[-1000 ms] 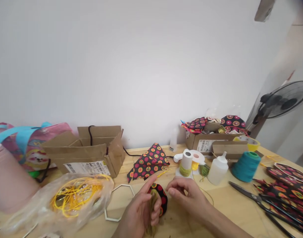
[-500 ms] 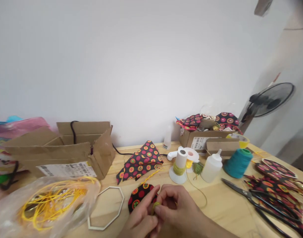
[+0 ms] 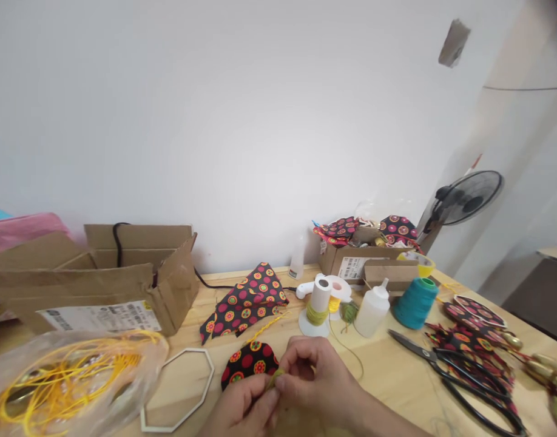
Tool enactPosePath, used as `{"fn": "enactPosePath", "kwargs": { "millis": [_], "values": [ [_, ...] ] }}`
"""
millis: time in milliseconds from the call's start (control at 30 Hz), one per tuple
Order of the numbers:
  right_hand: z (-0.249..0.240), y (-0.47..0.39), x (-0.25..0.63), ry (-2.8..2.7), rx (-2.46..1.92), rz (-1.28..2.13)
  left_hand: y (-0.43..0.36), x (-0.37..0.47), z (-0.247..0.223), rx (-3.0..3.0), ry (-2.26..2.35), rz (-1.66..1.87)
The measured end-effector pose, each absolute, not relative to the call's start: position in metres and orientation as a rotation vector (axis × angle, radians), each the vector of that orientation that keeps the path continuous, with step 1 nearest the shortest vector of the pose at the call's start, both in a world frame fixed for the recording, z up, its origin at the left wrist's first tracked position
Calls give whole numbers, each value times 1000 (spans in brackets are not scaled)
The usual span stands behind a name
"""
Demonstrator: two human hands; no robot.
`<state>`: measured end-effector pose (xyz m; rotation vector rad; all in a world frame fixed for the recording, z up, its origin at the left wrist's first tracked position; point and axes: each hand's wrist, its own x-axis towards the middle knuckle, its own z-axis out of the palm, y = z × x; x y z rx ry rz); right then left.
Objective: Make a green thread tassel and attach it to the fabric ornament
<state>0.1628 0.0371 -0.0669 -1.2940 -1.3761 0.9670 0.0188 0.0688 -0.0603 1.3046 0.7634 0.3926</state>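
Note:
Low in the middle of the head view, my left hand [image 3: 247,405] and my right hand [image 3: 315,377] meet, fingertips pinched together. Between them shows a small bundle of olive-green thread [image 3: 273,379], partly hidden by the fingers. Just beyond my left hand lies a rounded black patterned fabric piece [image 3: 249,363] with a twisted yellow cord [image 3: 264,328] at its top. A white octagonal frame [image 3: 178,391] rests to the left. Ahead of my right hand stands a white spool [image 3: 318,306] wound with olive thread; a loose strand trails from the spool area onto the table.
Patterned fabric scraps [image 3: 249,301] lie farther back. On the left are an open cardboard box [image 3: 169,291] and a plastic bag of yellow cords [image 3: 73,385]. To the right stand a glue bottle [image 3: 372,311], a teal thread cone [image 3: 415,303] and black scissors [image 3: 451,370]. A filled box [image 3: 351,261] stands behind.
My left fingers, stretched out before, are now bent in and pinch the green thread with my right fingertips. The view has swung rightward, so the table items appear farther left.

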Motion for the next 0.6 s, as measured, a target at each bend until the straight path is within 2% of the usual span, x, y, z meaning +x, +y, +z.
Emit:
{"fn": "enactPosePath", "kwargs": {
  "millis": [400,500,600],
  "values": [
    [-62,38,166,-1373,-1217,1108,69,16,-66,1286,706,415],
    [-60,39,172,-1430,-1224,969,70,15,-69,1244,701,425],
    [-57,40,184,-1515,-1227,648,71,15,-71,1148,683,432]
  ]
}}
